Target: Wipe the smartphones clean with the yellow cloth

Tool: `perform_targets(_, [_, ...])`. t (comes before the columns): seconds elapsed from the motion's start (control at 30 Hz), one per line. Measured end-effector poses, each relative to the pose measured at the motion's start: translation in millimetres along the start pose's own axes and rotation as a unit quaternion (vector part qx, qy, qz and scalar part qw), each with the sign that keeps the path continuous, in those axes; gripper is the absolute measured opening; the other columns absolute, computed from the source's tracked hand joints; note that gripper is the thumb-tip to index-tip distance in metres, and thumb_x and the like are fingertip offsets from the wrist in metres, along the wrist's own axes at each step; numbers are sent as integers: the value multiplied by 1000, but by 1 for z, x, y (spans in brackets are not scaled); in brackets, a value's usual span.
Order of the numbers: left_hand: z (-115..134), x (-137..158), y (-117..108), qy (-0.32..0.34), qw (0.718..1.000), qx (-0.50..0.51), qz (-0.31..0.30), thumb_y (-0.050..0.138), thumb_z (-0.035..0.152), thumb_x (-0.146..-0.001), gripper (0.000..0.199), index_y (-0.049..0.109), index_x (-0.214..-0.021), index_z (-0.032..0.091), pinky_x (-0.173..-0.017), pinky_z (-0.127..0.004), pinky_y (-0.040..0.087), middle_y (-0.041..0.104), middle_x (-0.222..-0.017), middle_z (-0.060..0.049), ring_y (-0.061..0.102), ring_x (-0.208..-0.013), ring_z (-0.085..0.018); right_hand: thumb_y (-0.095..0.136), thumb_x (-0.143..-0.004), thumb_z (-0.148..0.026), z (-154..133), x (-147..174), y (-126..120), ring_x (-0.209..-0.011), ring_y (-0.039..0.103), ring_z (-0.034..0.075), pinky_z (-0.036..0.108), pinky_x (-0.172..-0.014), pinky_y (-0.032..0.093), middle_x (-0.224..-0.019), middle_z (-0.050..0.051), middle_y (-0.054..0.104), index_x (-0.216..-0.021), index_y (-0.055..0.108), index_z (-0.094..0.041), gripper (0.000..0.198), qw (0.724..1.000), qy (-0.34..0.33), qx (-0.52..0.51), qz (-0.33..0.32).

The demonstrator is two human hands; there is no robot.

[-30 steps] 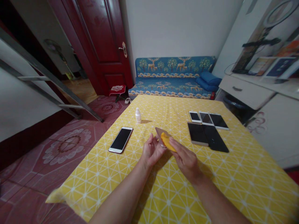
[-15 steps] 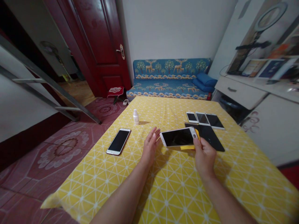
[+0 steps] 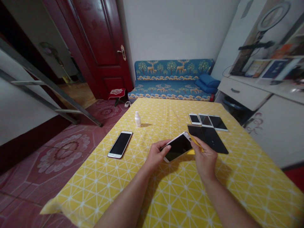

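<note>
Left hand (image 3: 155, 155) gripping white phone (image 3: 177, 147) at near end, right hand (image 3: 204, 158) closed on far end with yellow cloth (image 3: 195, 146), phone tilted above worktop (image 3: 171, 196)

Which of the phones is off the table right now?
The white-framed phone held tilted between the left hand and right hand. The phone on the left and the group at the far right all lie flat on the yellow tablecloth.

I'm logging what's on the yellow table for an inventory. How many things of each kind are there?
Phones lying on the table: 6
Phone held in both hands: 1
Small white bottle: 1
Yellow cloth in the right hand: 1
Total: 9
</note>
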State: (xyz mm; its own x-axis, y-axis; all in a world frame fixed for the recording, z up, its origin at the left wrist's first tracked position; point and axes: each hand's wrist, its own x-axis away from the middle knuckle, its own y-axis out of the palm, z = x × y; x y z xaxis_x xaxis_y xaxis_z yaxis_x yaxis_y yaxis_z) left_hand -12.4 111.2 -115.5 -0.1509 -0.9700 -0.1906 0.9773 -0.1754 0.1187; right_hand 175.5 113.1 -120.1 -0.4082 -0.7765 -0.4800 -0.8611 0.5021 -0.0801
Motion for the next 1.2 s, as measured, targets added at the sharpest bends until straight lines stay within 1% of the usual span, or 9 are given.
perform_targets(0.13, [2,2,3,14,1000,-24,0,68,35,-80,29,77,-102,20,-89,-37,45,74,-99,-7,64,-95,-29,65,-85,-29,6,-1,-2,-95,71,25,42,-87,57,-106,8,75,-109,73,-19,27,998,-64,9,-1])
perform_targets(0.27, [4,5,7,22,1000,-13,14,68,34,-80,28,77,-102,20,-89,-37,45,74,-100,-8,65,-96,-29,54,-91,-18,-2,-1,-2,-113,64,23,46,-102,50,-123,5,68,-122,66,-25,34,978,-197,34,-63])
perform_targets(0.33, [3,6,8,20,1000,-6,20,68,35,-80,28,76,-102,20,-90,-38,46,74,-101,-8,65,-97,-30,50,-93,-16,-7,-1,-2,-121,59,23,46,-106,47,-132,4,62,-128,61,-27,39,968,-229,40,-95])
perform_targets(0.43, [2,6,6,18,999,0,37,69,37,-79,30,76,-102,20,-91,-39,46,74,-103,-8,65,-99,-30,46,-95,-20,-8,-2,-2,-123,58,23,43,-105,48,-135,5,60,-132,58,-26,39,967,-219,58,-116])
perform_targets(0.6, [-2,5,1,32,997,-15,68,68,38,-80,31,76,-103,19,-92,-39,46,74,-103,-7,65,-100,-29,49,-95,-27,2,-7,-7,-98,71,23,35,-85,58,-110,8,73,-117,68,-20,31,978,-165,103,-76])
perform_targets(0.77, [-4,5,2,36,997,-19,61,69,41,-79,34,76,-102,17,-87,-37,49,75,-101,-9,67,-96,-28,47,-95,-22,-2,-3,-8,-110,66,23,40,-95,54,-121,7,69,-126,63,-22,35,965,-233,94,-73])
perform_targets(0.87, [-6,5,2,46,997,-19,61,69,42,-79,35,75,-102,16,-87,-36,49,74,-103,-10,67,-97,-28,46,-95,-20,-5,-2,-6,-116,63,22,41,-99,52,-126,6,66,-131,59,-24,38,962,-244,84,-86])
perform_targets(1.03, [-10,5,1,45,997,4,68,65,40,-83,33,74,-106,17,-91,-35,47,74,-106,-9,65,-101,-27,46,-96,-26,-1,-2,-3,-109,66,23,39,-93,55,-121,8,69,-127,62,-22,35,975,-188,85,-80])
perform_targets(1.2, [-7,2,4,12,992,87,90,67,38,-82,36,72,-110,16,-95,-36,45,72,-112,-10,64,-105,-26,48,-95,-34,6,5,2,-102,70,25,36,-83,58,-115,11,72,-126,63,-18,38,986,-128,87,-59])
